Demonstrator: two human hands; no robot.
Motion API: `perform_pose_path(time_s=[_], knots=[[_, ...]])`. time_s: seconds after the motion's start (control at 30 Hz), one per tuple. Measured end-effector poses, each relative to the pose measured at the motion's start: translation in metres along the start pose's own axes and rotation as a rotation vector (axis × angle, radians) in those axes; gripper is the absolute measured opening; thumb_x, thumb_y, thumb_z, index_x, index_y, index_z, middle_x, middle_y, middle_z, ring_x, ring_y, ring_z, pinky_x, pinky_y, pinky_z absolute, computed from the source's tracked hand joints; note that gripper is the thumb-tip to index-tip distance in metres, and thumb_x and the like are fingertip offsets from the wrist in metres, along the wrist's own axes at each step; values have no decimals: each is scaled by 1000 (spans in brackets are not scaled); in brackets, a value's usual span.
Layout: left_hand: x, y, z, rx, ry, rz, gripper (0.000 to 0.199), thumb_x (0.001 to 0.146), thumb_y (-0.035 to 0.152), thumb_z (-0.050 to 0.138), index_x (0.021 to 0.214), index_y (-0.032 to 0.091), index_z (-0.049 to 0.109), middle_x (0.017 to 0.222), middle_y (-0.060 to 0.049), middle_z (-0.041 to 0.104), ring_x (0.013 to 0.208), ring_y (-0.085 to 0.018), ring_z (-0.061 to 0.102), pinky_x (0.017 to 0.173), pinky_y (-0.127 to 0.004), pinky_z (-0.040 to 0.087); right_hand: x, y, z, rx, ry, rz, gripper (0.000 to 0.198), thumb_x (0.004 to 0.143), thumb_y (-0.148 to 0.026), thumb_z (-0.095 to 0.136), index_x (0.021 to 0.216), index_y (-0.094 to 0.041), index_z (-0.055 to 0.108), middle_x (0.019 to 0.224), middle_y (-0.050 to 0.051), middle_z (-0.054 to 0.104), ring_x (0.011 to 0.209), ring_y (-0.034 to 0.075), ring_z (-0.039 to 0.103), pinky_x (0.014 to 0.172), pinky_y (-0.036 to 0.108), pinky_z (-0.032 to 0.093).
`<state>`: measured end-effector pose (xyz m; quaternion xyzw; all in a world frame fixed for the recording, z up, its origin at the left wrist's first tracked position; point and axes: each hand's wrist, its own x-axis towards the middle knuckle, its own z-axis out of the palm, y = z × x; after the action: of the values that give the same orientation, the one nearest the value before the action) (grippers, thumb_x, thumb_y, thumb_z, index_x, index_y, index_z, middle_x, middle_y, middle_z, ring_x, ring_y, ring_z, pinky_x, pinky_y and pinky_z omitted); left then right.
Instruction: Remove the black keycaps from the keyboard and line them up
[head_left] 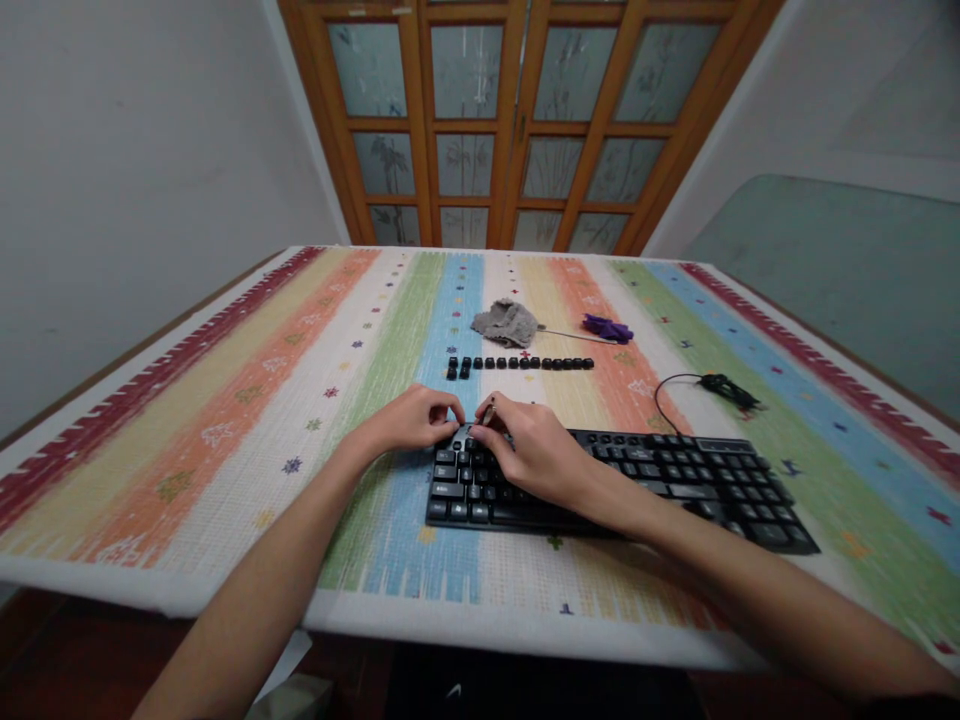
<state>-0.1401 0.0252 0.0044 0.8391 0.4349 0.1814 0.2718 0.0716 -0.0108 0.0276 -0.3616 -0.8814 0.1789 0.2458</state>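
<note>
A black keyboard [448,491] lies near the table's front edge, partly covered by my right hand and forearm. My left hand [421,416] is at its far left corner, fingers curled and thumb and fingertips against the edge. Over the top-left keys, my right hand [529,445] has thumb and fingers pinched together. Something small and pale shows between them, too hidden to name. Just beyond the keyboard, small black keycaps [513,363] stand in a row, with a few in a second short row at its left end.
Behind the keycaps lie a crumpled grey cloth [504,322] and a purple fuzzy item [607,328], with a thin rod between them. The keyboard's bundled cable [729,390] rests at the back right. A striped tablecloth [225,400] covers the table. Wooden glass-paned doors [517,125] stand behind.
</note>
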Motion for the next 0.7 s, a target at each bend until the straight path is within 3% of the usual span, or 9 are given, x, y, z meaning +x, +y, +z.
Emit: perform_pose_path(time_s=[0.17,0.43,0.7], knots=[[-1,0,0,-7,1,2,15,78,19,60,85,15,73,51,5,49,49,-9,45,53,-21,32,0,-6,0,-76,-70,-35,12,98,-21,45,97,-13,54,89,15,69,76,22,65,64,31,44],[-1,1,-1,-13,-18,-11,19,78,16,59,90,14,73,52,5,51,49,-9,43,54,-21,33,22,10,-14,132,-78,62,8,96,-20,50,90,-15,54,77,6,69,70,17,65,64,26,43],[-1,-2,-1,-50,-14,-16,18,77,16,58,88,14,73,51,5,50,48,-9,44,53,-21,33,40,16,-9,193,-140,126,9,93,-16,51,85,-17,50,71,4,68,66,18,67,64,29,49]])
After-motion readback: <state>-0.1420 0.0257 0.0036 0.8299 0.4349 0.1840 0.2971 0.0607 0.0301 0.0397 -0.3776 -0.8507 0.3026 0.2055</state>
